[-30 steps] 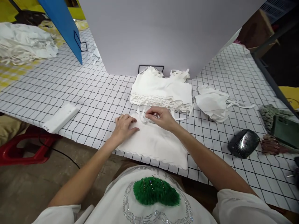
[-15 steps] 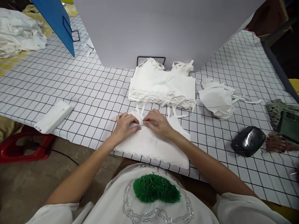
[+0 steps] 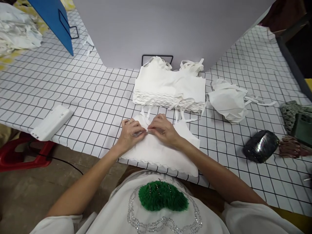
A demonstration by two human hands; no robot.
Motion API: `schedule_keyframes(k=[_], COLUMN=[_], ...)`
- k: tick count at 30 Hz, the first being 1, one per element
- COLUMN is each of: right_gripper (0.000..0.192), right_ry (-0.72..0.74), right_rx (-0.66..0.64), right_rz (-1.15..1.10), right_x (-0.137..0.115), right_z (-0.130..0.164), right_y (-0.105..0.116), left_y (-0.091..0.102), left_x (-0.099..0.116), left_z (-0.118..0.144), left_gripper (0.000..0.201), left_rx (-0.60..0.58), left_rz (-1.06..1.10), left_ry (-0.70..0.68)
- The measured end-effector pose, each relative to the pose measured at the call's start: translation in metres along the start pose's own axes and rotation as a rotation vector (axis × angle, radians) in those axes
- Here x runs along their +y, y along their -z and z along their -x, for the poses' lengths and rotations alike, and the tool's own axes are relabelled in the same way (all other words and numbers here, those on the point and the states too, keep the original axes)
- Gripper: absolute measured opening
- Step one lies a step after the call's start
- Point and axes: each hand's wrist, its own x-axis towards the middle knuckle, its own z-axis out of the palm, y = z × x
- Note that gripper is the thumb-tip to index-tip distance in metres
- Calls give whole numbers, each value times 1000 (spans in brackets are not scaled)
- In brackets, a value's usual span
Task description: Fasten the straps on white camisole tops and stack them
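Observation:
A white strappy top lies flat at the near edge of the grid-patterned table. My left hand and my right hand meet at its upper edge, fingertips touching, pinching the fabric where a thin strap joins it. Just behind the hands sits a neat stack of folded white tops. A crumpled white top lies to the right of the stack.
A grey board stands behind the stack, a blue board at back left. A white oblong device lies at the left edge. A shiny black object and dark items sit right. White cloth is piled far left.
My right hand came back from the loose straps to the top's upper edge, and my left hand closed in to meet it. Both now pinch the fabric together.

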Motion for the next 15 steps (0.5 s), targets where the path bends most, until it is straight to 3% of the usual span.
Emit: schedule_keyframes(k=[15], right_gripper=[11], right_ry=[80], right_rx=[8], right_rz=[3], right_x=[-1], right_z=[0], right_y=[2], left_y=[-1], left_x=[0], left_z=[0], left_gripper=[10], left_rx=[58], left_rz=[0], left_ry=[-88])
